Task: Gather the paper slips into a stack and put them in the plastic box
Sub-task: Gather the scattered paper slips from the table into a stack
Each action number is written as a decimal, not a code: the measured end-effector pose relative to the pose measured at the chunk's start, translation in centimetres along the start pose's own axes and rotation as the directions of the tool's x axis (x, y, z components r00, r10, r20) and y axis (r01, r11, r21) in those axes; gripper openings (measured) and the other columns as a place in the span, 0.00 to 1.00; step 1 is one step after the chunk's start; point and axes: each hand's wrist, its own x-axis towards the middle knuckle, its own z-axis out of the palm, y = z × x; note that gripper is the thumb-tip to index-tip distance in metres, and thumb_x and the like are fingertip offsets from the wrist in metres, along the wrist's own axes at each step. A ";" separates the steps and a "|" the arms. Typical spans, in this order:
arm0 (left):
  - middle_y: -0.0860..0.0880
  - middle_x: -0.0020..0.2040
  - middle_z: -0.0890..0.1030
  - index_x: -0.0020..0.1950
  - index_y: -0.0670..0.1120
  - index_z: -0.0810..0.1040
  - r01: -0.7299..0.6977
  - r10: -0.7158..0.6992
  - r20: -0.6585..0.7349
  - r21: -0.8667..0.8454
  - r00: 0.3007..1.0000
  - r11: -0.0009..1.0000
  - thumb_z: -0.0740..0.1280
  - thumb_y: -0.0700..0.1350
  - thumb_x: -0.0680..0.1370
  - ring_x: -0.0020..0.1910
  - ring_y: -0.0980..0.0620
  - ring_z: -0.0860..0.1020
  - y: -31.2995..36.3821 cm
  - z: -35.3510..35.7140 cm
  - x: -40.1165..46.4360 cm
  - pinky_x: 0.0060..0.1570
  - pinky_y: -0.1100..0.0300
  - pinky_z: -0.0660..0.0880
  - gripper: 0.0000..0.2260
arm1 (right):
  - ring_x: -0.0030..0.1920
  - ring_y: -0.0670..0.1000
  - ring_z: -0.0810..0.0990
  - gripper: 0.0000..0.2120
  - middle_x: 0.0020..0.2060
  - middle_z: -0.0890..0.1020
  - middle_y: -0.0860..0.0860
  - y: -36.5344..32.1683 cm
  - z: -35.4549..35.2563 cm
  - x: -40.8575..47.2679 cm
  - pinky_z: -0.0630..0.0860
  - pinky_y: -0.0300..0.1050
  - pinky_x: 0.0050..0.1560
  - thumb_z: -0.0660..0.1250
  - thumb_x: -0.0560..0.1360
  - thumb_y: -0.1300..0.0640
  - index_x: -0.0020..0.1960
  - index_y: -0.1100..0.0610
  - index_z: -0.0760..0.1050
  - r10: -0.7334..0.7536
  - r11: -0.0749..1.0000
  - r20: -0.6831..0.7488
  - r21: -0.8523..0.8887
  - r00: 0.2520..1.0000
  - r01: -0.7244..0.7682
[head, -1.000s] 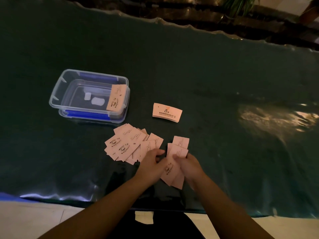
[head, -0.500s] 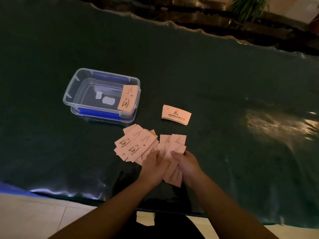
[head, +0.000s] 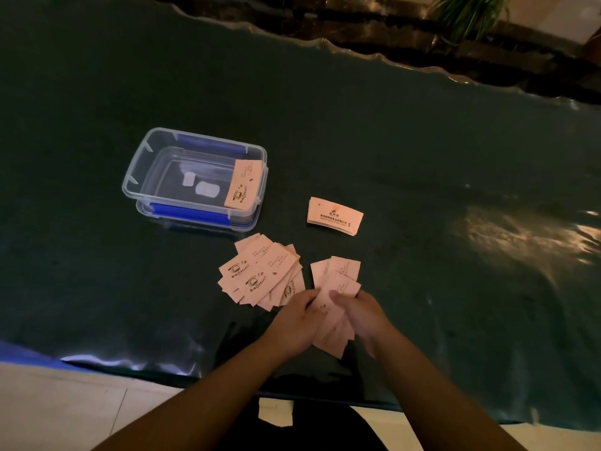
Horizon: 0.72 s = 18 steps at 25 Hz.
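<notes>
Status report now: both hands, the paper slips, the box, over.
Left hand and right hand both hold a bunch of slips. Loose fan of slips lies on table. Plastic box open, one slip inside. Nothing blocks.

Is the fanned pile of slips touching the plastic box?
Apart. The head view shows a strip of dark table cover between the fanned pile and the near wall of the plastic box.

Plastic box (head: 156, 164) lies left of small stack (head: 335, 216), behind fanned slips (head: 260, 275).
</notes>
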 end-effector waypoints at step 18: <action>0.49 0.62 0.80 0.65 0.53 0.79 0.092 0.022 -0.204 0.534 0.979 0.840 0.66 0.45 0.82 0.55 0.54 0.76 -1.7 -4.9 1.7 0.58 0.56 0.76 0.12 | 0.60 0.60 0.85 0.10 0.55 0.89 0.57 -1.1 4.0 -0.6 0.80 0.63 0.62 0.66 0.85 0.56 0.63 0.56 0.81 0.057 0.920 0.193 0.370 0.980 -0.126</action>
